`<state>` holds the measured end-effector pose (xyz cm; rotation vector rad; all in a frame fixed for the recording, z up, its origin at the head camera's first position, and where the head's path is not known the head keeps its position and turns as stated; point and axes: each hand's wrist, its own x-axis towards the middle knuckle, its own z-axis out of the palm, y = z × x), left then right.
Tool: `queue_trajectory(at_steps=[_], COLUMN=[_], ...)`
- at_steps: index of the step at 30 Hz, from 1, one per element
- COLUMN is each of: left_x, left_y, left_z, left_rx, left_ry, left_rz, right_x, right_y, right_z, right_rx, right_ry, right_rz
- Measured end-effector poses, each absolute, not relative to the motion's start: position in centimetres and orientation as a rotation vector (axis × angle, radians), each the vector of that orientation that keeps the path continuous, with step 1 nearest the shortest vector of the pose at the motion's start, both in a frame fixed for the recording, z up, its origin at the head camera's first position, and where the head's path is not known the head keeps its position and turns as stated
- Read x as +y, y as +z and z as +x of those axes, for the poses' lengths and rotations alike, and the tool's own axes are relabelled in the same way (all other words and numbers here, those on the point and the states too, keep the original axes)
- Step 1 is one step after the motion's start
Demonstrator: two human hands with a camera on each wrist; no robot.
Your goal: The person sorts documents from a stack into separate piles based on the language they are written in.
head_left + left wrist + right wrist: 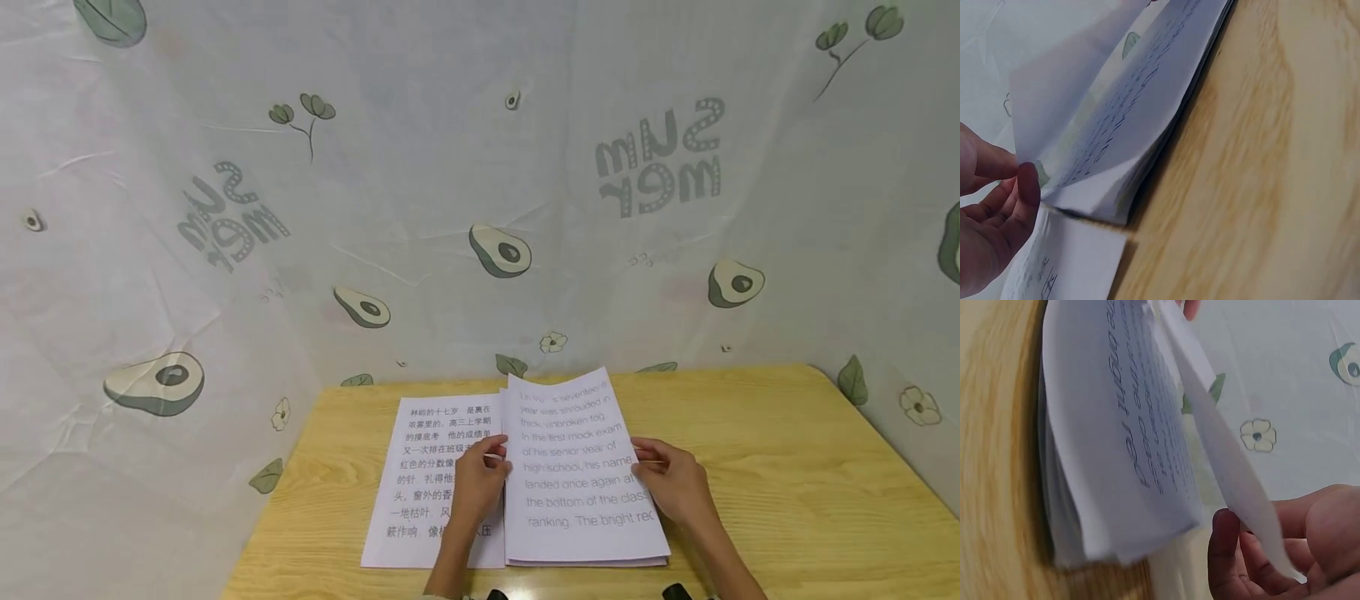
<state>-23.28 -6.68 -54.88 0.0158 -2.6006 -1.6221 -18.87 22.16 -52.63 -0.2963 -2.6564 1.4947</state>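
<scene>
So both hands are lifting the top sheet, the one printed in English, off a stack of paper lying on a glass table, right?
Not quite: the table is light wood with visible grain, not glass, as the head view shows. The rest holds: the left hand and the right hand each hold an edge of the top sheet, printed in English, lifting it off the stack of paper.

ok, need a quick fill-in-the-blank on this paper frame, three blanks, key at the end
1. The left hand and right hand lift one printed ____ off the stack.
2. The lifted page carries text in ____.
3. The separate sheet with Chinese text lies to the ____ of the stack on the wooden table.

Missing words: sheet; English; left
</scene>
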Motion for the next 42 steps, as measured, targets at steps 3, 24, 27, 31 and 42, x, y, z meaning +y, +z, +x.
queue_trajectory(at_steps=[3,24,27,31,42], left_x=[-6.2,0.0,1.0,2.2,5.2], left_y=[-55.0,-54.6,-54.8,-54.8,-55.0], left_z=[-23.0,-22.1,-22.0,-21.8,-21.9], left_rx=[-2.586,-2.464,-2.448,-2.412,-2.363], left_ry=[-1.673,-1.813,-1.828,-1.873,-1.935], left_rz=[0.020,-0.033,-0.029,-0.032,-0.017], right_x=[23.0,30.2,31.2,32.5,35.9], right_y=[-52.7,-52.7,-52.7,-52.7,-52.9], right_z=[-18.7,-18.2,-18.1,-17.9,-18.0], right_rx=[-2.643,-2.707,-2.708,-2.701,-2.727], right_ry=[1.541,1.534,1.547,1.579,1.676], right_rz=[-0.341,-0.321,-0.312,-0.303,-0.345])
